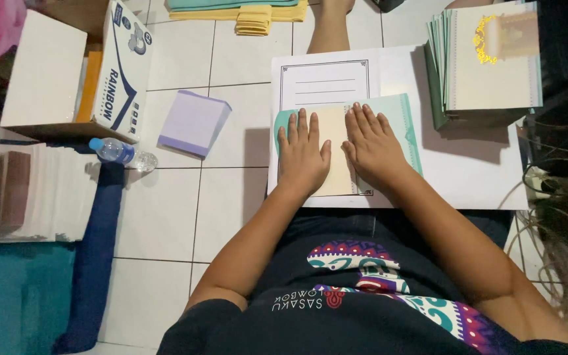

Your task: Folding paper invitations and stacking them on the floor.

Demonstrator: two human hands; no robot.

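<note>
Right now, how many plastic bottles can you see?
1. The plastic bottle lies on its side on the floor, left of the hands, just below the cardboard box. Others may be hidden.

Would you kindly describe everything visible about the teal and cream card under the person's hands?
The card looks like thin paper stock, teal with a scalloped pale border along its right side and a cream panel in the middle. It lies flat on a white sheet, partly over a page with a printed frame. The left hand and right hand press palms-down on it, fingers spread.
</note>
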